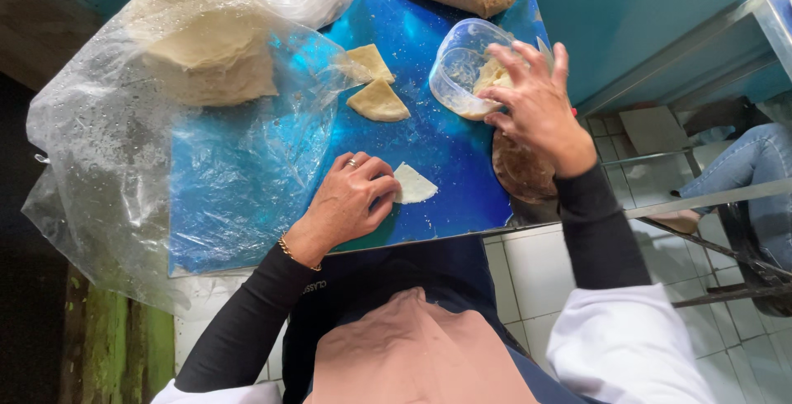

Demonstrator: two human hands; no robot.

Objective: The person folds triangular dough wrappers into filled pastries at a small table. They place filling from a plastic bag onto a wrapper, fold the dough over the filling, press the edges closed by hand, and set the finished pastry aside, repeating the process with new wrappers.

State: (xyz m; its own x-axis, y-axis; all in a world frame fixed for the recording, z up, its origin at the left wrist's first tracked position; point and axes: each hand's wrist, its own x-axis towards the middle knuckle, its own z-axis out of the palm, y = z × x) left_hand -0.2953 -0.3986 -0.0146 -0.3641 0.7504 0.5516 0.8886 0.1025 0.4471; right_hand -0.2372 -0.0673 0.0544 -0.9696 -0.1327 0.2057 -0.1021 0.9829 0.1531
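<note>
Folded wrapper (412, 184) pinned w/ left hand (351, 199) fingers near desk (437, 148) front edge. Right hand (536, 107) fingers spread wide, dipped into tilted plastic tub (458, 70) at right edge.

Bare blue tabletop (429, 144) lies open between the two folded triangular pastries (375, 82) and the white dough wrapper (412, 183). The crumpled clear plastic bag of round wrappers (198, 49) blocks the left; the tilted clear plastic tub (462, 70) blocks the right.

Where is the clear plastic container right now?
In the head view, the clear plastic container lies tipped on the blue table, upper right, under the right hand, just right of two folded dough triangles.
</note>
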